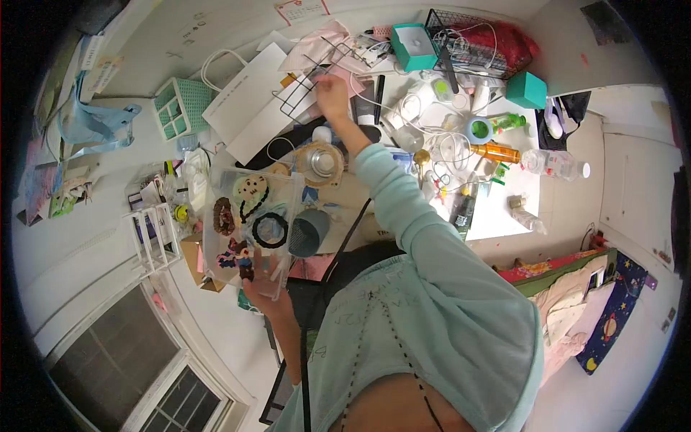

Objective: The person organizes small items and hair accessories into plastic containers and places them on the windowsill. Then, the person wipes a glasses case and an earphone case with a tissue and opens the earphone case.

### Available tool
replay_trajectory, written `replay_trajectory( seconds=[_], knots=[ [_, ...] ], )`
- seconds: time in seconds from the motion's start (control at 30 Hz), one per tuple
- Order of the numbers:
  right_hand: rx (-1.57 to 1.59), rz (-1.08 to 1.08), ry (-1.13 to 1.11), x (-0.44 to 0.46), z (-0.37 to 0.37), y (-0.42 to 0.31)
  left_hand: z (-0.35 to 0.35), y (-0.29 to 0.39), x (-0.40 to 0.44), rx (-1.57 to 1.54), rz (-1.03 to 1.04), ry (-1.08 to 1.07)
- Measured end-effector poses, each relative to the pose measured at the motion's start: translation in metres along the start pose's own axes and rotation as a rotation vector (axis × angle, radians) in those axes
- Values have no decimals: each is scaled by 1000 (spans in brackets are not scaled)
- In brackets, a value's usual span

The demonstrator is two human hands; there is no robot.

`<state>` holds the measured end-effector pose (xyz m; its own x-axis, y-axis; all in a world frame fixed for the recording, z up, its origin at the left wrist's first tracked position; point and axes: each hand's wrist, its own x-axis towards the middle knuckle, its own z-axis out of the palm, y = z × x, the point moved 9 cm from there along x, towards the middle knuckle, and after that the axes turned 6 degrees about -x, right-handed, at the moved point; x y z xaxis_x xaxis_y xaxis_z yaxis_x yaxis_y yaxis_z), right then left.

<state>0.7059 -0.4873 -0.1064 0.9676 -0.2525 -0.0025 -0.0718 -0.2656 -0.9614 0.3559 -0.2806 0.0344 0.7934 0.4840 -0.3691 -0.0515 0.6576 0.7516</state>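
My left hand [268,297] grips the lower edge of a clear plastic bin [296,209], holding it tilted beside the desk. Inside lie a black hair tie [270,230], a brown scrunchie [224,217], a pale round piece with dark dots [251,189] and small dark figures [236,259]. My right hand [332,98] is stretched over the back of the desk, fingers closed at the edge of a black wire rack [294,99]. The rack lies slanted across a white box [248,93] and pink paper [324,43]. My fingertips are partly hidden.
A grey cup [309,232] and a glass jar [320,163] stand near the bin. Cables, an orange bottle [497,153], a green bottle [509,122] and a clear bottle [556,164] crowd the right side. Behind are teal boxes [527,90] and a green basket [188,108].
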Motion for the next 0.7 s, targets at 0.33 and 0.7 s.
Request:
replay_trajectory(
  seconds=[0.33,0.7],
  knots=[
    [-1018,-419,-398,-78,-57,12,8,9,-4,121,68,41],
    [-681,-541,19,-41,-171,-40,0,12,-6,107,72,38]
  ],
)
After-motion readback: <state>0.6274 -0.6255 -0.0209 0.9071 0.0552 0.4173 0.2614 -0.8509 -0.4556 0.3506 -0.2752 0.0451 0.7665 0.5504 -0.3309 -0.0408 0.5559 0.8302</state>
